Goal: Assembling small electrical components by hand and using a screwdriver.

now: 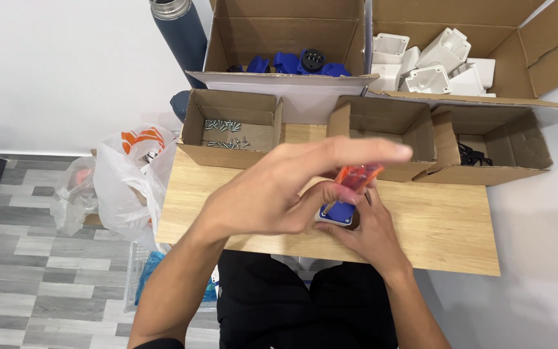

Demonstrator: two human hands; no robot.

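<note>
Wooden table [434, 226], blue part [339, 212] between hands

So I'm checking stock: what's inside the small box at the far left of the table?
The small box holds loose silver screws scattered on its floor. Its near corner is hidden by the front wall, so anything there can't be seen.

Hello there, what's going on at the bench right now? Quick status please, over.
Left hand fingers grip an orange-handled tool, tip down on the blue-and-white part. Right hand cups that part over the wooden table. Nothing in the way.
</note>
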